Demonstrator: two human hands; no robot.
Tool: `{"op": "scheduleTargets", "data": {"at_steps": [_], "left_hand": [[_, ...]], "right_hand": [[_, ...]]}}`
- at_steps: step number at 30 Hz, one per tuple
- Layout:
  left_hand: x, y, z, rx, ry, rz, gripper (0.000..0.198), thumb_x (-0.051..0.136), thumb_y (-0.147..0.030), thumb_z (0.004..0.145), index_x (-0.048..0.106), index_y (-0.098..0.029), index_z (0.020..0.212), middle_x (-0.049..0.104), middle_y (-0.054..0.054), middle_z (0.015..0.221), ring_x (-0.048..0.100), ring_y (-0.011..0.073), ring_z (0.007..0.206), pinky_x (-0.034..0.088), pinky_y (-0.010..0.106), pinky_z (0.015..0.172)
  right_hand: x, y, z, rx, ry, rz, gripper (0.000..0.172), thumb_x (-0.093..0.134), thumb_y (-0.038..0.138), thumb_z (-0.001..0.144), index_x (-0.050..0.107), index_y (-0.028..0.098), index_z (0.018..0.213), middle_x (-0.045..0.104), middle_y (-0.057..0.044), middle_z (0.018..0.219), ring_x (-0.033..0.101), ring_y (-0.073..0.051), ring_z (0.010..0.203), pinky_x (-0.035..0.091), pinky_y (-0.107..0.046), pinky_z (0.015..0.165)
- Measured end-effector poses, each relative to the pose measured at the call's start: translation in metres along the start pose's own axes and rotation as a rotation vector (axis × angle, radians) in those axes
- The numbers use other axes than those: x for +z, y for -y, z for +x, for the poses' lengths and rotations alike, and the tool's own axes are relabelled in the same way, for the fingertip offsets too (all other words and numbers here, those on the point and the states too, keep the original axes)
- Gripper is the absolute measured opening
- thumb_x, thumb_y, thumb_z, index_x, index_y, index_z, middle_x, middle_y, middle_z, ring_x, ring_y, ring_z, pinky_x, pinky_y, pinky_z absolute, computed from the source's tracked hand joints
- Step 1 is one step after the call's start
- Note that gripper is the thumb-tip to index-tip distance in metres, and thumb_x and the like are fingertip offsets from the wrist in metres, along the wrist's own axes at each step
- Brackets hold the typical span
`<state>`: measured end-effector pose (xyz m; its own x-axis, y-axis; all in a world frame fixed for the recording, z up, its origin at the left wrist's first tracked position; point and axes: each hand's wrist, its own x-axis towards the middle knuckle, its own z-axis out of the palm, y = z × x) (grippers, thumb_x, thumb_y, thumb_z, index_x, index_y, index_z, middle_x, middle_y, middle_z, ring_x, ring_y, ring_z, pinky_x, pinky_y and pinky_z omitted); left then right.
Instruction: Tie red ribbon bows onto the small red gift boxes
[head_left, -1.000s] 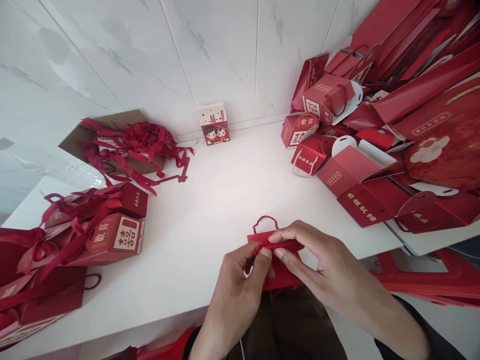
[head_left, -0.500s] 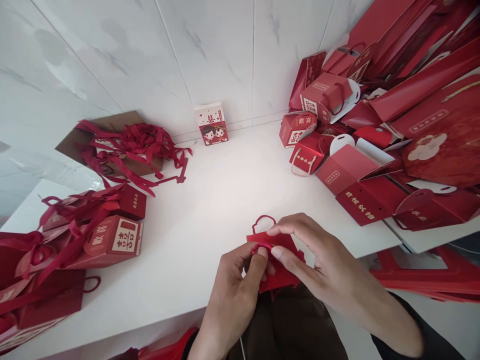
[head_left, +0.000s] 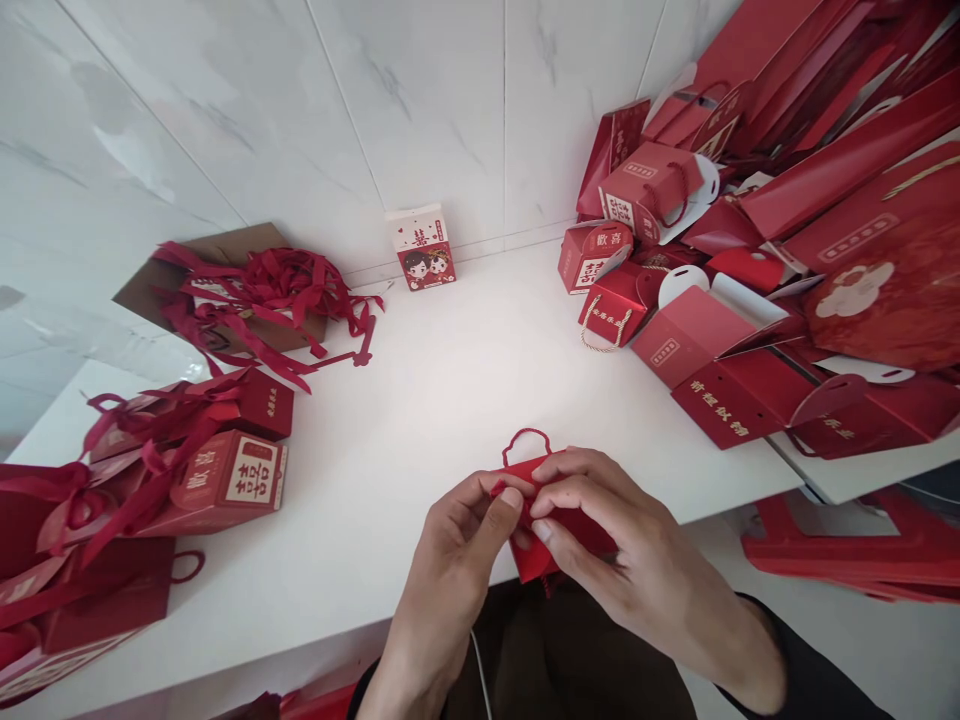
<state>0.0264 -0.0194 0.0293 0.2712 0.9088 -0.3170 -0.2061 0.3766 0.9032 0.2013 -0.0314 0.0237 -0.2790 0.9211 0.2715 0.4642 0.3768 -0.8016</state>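
At the table's front edge, a small red gift box [head_left: 531, 567] lies between my hands, its twisted red cord handle [head_left: 526, 432] looping out at the far side. My left hand [head_left: 454, 560] pinches a red ribbon [head_left: 500, 487] between thumb and forefinger on top of the box. From the other side, my right hand [head_left: 637, 540] has its fingers curled together around the same ribbon, thumb and fingertips close to my left thumb. Most of the ribbon and the box's top are covered by my fingers.
Left on the white table [head_left: 360, 480] stand ribbon-tied red boxes [head_left: 217, 480], with a cardboard box [head_left: 150, 290] of red ribbons behind. A single printed box [head_left: 425, 260] stands by the wall. Red boxes [head_left: 720, 400] pile up on the right, above a red stool [head_left: 817, 555].
My right fingers have curled inward and closed near my left thumb, where they were stretched over the box before. My left hand has shifted slightly left, still pinching the ribbon.
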Motion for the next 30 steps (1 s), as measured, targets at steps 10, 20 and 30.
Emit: {"op": "scheduleTargets", "data": {"at_steps": [10, 20, 30], "left_hand": [[-0.002, 0.001, 0.0, -0.016, 0.003, 0.028, 0.022, 0.072, -0.038, 0.091, 0.068, -0.017, 0.089, 0.064, 0.0, 0.08, 0.057, 0.0123, 0.077, 0.047, 0.024, 0.075], [-0.001, 0.001, 0.002, 0.002, 0.01, 0.032, 0.02, 0.072, -0.037, 0.092, 0.071, -0.018, 0.088, 0.064, -0.001, 0.073, 0.055, 0.0109, 0.07, 0.046, 0.024, 0.07], [-0.001, 0.0, 0.001, -0.028, 0.019, -0.039, 0.017, 0.071, -0.035, 0.092, 0.075, -0.018, 0.094, 0.07, 0.002, 0.086, 0.06, 0.0137, 0.085, 0.048, 0.025, 0.082]], "right_hand": [[-0.008, -0.007, -0.001, 0.106, 0.056, 0.013, 0.03, 0.053, 0.018, 0.1, 0.054, 0.033, 0.127, 0.069, -0.001, 0.11, 0.069, -0.019, 0.101, 0.059, -0.04, 0.093], [-0.008, -0.002, 0.001, 0.055, -0.002, -0.035, 0.005, 0.059, 0.024, 0.101, 0.06, 0.028, 0.104, 0.065, -0.002, 0.1, 0.062, -0.022, 0.103, 0.048, -0.049, 0.106], [-0.007, -0.004, -0.001, -0.15, 0.002, -0.128, 0.018, 0.057, 0.012, 0.099, 0.058, 0.028, 0.106, 0.063, -0.003, 0.11, 0.063, -0.021, 0.112, 0.04, -0.055, 0.117]]}}
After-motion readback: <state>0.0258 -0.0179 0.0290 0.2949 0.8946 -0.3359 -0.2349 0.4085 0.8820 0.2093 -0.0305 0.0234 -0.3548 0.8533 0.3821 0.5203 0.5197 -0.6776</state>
